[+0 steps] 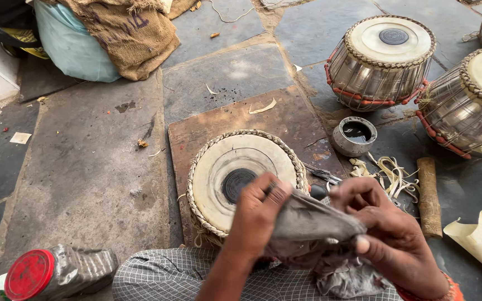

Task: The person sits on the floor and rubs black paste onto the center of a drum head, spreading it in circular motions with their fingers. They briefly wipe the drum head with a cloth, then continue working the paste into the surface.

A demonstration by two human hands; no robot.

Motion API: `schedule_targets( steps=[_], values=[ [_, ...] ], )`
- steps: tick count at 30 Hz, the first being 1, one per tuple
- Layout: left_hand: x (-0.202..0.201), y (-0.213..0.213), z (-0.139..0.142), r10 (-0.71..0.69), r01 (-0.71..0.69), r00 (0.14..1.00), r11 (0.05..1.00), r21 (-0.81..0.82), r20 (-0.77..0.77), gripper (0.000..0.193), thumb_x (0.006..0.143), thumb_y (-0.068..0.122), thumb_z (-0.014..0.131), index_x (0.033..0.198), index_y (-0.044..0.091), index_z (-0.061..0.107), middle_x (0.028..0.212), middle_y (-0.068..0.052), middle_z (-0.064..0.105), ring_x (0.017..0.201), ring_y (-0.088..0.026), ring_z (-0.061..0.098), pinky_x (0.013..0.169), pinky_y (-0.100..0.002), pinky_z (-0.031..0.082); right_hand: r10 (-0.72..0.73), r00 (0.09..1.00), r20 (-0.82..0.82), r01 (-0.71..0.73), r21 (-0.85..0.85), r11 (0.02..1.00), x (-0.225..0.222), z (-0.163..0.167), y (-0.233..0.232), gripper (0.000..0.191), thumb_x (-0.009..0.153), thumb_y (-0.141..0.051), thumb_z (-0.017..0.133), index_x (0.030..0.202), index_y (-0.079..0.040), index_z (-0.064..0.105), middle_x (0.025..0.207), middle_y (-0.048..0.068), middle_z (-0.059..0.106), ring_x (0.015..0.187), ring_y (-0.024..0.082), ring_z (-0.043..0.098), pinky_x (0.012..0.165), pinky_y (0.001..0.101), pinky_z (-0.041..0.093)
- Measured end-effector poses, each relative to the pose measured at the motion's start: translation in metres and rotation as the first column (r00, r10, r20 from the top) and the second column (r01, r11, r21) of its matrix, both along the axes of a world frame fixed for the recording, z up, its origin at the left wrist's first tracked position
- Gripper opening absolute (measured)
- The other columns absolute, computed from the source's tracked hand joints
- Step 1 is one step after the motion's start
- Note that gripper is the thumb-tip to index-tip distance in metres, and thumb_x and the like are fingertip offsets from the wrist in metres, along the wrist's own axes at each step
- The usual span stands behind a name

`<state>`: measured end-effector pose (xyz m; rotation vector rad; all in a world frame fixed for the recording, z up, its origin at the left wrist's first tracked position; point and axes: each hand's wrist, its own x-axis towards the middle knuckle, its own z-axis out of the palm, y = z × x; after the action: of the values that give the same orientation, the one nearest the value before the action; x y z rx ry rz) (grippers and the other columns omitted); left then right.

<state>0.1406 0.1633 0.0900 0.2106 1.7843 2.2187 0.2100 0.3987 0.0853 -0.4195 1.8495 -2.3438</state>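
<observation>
Both of my hands hold a crumpled grey cloth (313, 228) above my lap. My left hand (258, 214) pinches its upper left edge, and my right hand (383, 228) grips its right side. Just beyond them a round drum head (218, 173) with a braided rim and a black centre patch lies flat on a brown board (285, 120). My left hand overlaps the drum head's near right part.
Two shiny metal drums (383, 61) (470, 100) with laced skins stand at the right. A small bowl of dark paste (354, 135), leather strips (389, 173), a wooden stick (429, 195) and scissors (322, 174) lie near them. A red-capped bottle (57, 273) is at lower left, sacks (124, 33) at the top.
</observation>
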Motion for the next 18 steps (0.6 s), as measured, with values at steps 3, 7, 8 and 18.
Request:
schedule_targets(
  steps=[3, 7, 8, 18],
  values=[
    [0.035, 0.031, -0.03, -0.209, 0.146, 0.933, 0.964, 0.221, 0.294, 0.022, 0.101, 0.033, 0.061, 0.107, 0.014, 0.071, 0.086, -0.001, 0.07, 0.069, -0.009, 0.06, 0.06, -0.023, 0.049, -0.014, 0.995, 0.103, 0.042, -0.282, 0.959, -0.014, -0.017, -0.012, 0.045, 0.092, -0.017, 0.062, 0.133, 0.001, 0.063, 0.118, 0.019, 0.066, 0.106, 0.025, 0.065, 0.096, 0.0386, 0.052],
    [0.048, 0.006, -0.058, -0.144, -0.04, 0.942, 0.849, -0.527, -0.302, 0.012, 0.098, 0.017, 0.069, 0.104, 0.007, 0.071, 0.093, -0.01, 0.072, 0.083, -0.023, 0.073, 0.074, -0.035, 0.057, -0.072, 0.972, 0.226, 0.159, -0.396, 0.904, -0.034, -0.044, -0.021, 0.046, 0.105, -0.005, 0.054, 0.151, 0.0, 0.053, 0.123, 0.02, 0.068, 0.089, 0.022, 0.063, 0.082, 0.0376, 0.053],
    [0.032, -0.012, -0.063, -0.058, -0.071, 0.98, 0.794, -0.604, -0.192, 0.012, 0.09, 0.018, 0.074, 0.097, 0.009, 0.071, 0.09, -0.008, 0.074, 0.08, -0.022, 0.076, 0.068, -0.034, 0.061, -0.157, 0.97, 0.183, 0.191, -0.183, 0.964, -0.038, -0.05, -0.022, 0.048, 0.102, -0.003, 0.052, 0.15, -0.002, 0.053, 0.121, 0.016, 0.07, 0.089, 0.019, 0.064, 0.081, 0.0346, 0.054],
    [-0.114, -0.154, -0.112, 0.254, -0.456, 0.89, 0.464, -0.76, -0.379, 0.048, 0.102, 0.041, 0.057, 0.141, 0.013, 0.06, 0.138, -0.015, 0.065, 0.126, -0.038, 0.062, 0.1, -0.048, 0.051, -0.121, 0.716, -0.688, 0.574, 0.481, 0.663, -0.075, -0.089, -0.119, 0.042, 0.093, 0.005, 0.06, 0.134, -0.006, 0.064, 0.106, 0.009, 0.072, 0.086, 0.02, 0.072, 0.072, 0.0294, 0.058]
  ],
)
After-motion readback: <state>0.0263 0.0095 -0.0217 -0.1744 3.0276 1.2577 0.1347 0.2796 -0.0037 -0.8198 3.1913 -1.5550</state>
